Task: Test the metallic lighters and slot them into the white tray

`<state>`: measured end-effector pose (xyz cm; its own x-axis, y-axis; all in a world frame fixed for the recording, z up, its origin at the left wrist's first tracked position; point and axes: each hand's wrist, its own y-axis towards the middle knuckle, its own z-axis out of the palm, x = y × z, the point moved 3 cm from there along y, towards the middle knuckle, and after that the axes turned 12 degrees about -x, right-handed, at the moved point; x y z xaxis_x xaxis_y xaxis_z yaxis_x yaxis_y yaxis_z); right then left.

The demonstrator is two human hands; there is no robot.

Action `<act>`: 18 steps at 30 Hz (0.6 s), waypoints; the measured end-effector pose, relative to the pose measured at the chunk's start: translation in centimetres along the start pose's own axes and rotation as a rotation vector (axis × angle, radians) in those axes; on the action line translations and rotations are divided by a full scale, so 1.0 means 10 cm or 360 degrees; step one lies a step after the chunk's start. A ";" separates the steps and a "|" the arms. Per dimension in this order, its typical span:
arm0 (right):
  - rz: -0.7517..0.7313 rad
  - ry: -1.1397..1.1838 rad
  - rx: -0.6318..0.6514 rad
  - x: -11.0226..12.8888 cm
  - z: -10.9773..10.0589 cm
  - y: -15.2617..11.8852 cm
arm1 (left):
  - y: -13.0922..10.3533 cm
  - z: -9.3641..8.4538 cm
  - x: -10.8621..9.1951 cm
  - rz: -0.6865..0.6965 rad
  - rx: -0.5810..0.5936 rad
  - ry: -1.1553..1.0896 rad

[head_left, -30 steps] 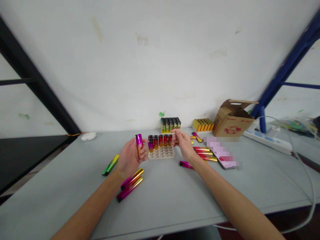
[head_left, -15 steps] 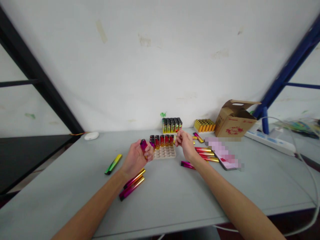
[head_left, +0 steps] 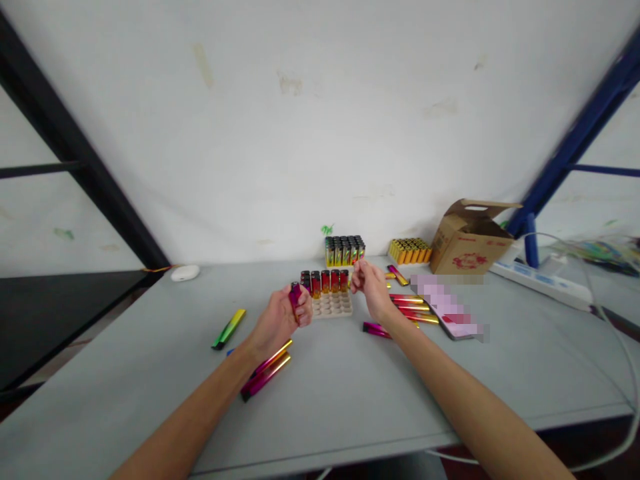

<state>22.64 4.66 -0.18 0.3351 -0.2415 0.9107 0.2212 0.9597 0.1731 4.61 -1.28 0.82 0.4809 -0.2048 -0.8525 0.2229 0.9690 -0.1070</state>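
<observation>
My left hand [head_left: 280,319] is wrapped round a purple lighter [head_left: 295,297] with a dark top, held upright just left of a pale tray [head_left: 333,305]. Several red and purple lighters [head_left: 326,281] stand in the tray's back rows, while its front hollows show bare. At the tray's right side is my right hand [head_left: 369,283], its fingers pinched together; what they hold, if anything, is too small to make out. Red-gold lighters [head_left: 413,308] lie beside my right wrist. Two purple-gold ones [head_left: 267,377] rest by my left forearm, and a green-yellow one [head_left: 229,329] lies farther left.
Behind the tray stand a block of multicoloured lighters [head_left: 345,251] and a block of yellow ones [head_left: 410,251]. An open cardboard box [head_left: 467,243], a phone [head_left: 447,310] and a white power strip [head_left: 540,283] are at the right. A white oval object [head_left: 185,273] sits back left.
My left hand has shifted slightly right and down with the purple lighter, which now stands more upright. A bit of blue shows beside my left forearm. My right hand has hardly moved.
</observation>
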 end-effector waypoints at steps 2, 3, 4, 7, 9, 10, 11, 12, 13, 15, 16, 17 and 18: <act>-0.0014 -0.0017 0.0032 0.00 0.01 -0.01 | 0.01 -0.01 0.01 0.0002 0.0021 -0.0026; -0.0023 -0.0028 0.0045 0.00 0.01 -0.01 | 0.01 -0.02 0.01 0.0004 0.0028 -0.0044; -0.0032 -0.0040 0.0055 0.01 0.02 -0.01 | 0.01 -0.02 0.01 0.0005 0.0034 -0.0066; -0.0074 -0.0080 0.0062 0.02 0.03 -0.02 | 0.00 -0.02 0.01 -0.0009 0.0066 -0.0133; -0.0114 -0.0128 0.0084 0.04 0.04 -0.03 | 0.00 -0.01 0.01 -0.0004 0.0072 -0.0149; -0.0142 -0.0171 0.0104 0.06 0.04 -0.04 | 0.01 0.00 0.01 0.0008 0.0057 -0.0136; -0.0180 -0.0232 0.0128 0.07 0.05 -0.06 | 0.01 0.00 0.01 0.0032 0.0029 -0.0109; -0.0226 -0.0307 0.0153 0.08 0.06 -0.08 | 0.02 0.00 0.02 0.0066 -0.0005 -0.0069; -0.0278 -0.0384 0.0179 0.10 0.06 -0.10 | 0.02 0.00 0.03 0.0106 -0.0038 -0.0019; -0.0383 -0.0480 0.0240 0.13 0.09 -0.17 | 0.04 0.00 0.06 0.0190 -0.0073 0.0107; -0.0421 -0.0494 0.0276 0.14 0.11 -0.20 | 0.04 -0.01 0.07 0.0224 -0.0081 0.0177; -0.0447 -0.0494 0.0317 0.15 0.13 -0.23 | 0.05 -0.01 0.08 0.0250 -0.0086 0.0252; -0.0461 -0.0494 0.0362 0.15 0.15 -0.26 | 0.05 -0.02 0.09 0.0273 -0.0094 0.0330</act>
<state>21.21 1.99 1.30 -0.0076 -0.4827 0.8757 0.0473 0.8746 0.4825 4.98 -0.93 -0.14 0.3220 -0.0102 -0.9467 0.1004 0.9947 0.0235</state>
